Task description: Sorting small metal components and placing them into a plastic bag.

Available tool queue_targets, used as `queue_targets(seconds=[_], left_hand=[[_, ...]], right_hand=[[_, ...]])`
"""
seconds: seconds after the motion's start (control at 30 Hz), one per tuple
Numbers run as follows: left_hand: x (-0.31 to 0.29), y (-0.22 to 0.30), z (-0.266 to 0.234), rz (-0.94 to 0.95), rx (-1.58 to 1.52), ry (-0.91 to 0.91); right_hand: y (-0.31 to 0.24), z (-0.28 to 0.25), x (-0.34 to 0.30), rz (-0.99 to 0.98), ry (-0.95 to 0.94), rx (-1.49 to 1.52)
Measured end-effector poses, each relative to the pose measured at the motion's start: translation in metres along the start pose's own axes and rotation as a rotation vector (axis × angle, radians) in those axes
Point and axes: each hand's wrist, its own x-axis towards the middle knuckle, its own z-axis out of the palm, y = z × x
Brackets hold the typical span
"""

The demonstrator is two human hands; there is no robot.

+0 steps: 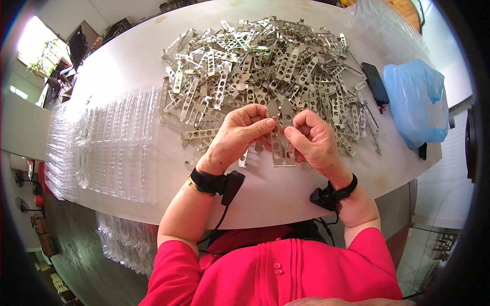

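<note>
A red top (316, 270) lies nearest, with black wrist devices (232, 187) beyond it; their cables hang past the near edge of the surface (265, 201) and might snag there if an arm reached far. Above that edge, around its middle, the left hand (236, 133) pinches a perforated metal strip (276, 149) between thumb and fingers, and the right hand (317, 144) pinches a second strip (290, 153) beside it, both roughly upright; whether the strips touch is unclear. A loose pinch on such narrow metal could let one slip or twist. Toward the left edge sit clear plastic trays (120, 173), thin-looking and probably easily knocked askew by a forearm. Farther on, a heap of strips (240, 76) spreads toward the far edge, so tangled that pulling one out could drag others or bend them. Toward the right edge, a black phone-like object (375, 84) lies near a blue bag (416, 102), where sliding strips might scratch it.
</note>
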Motion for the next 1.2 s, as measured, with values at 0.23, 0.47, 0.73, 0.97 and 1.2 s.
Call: queue_targets(seconds=[0.23,0.47,0.73,0.97,1.2], left_hand=[[-0.0018,0.0015,0.0031,-0.002,-0.020,-0.013],[-0.0008,-0.0008,0.0023,-0.012,-0.003,-0.002],[-0.0009,-0.0028,0.0015,0.002,0.052,-0.001],[-0.0015,-0.0027,0.0017,0.000,0.066,0.003],[-0.0014,-0.0029,0.0018,0.005,0.049,0.004]], right_hand=[[-0.0002,0.0010,-0.0005,-0.014,-0.004,-0.013],[-0.0028,0.0033,-0.0015,0.010,-0.004,-0.018],[-0.0005,0.0018,-0.0011,-0.009,-0.026,-0.014],[-0.0003,0.0011,-0.0007,-0.008,-0.037,-0.022],[0.0003,0.0008,-0.0004,-0.007,-0.035,-0.018]])
